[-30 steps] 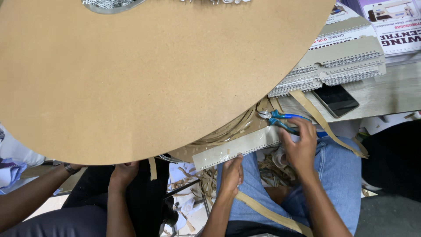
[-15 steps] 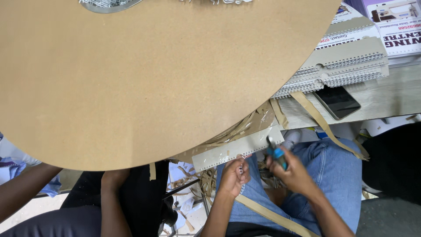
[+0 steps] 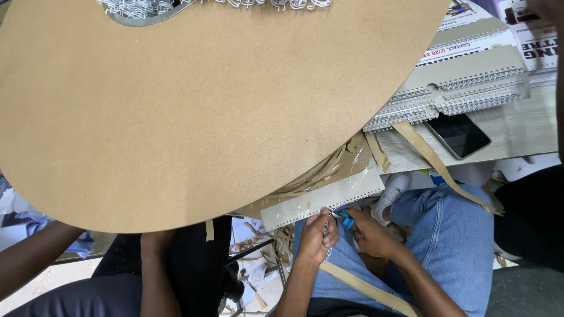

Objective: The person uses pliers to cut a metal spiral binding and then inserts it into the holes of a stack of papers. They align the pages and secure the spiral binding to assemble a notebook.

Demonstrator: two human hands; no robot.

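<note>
Dominated by a large round brown board [image 3: 194, 111], evenly lit from above. Right of the board, a pale grey counter [image 3: 523, 132] carrying stacked spiral-bound pads [image 3: 464, 88] and a dark phone [image 3: 457, 135]. Below the board, floor strewn with paper scraps and brown strips [image 3: 258, 276]. Further right of the board, dark floor [image 3: 523, 293] in shadow.

Wore blue denim jeans [image 3: 452, 235] over both legs; left hand [image 3: 317, 235] and right hand [image 3: 370, 235] bare, forearms uncovered, no sleeves, rings or watch showing.
</note>
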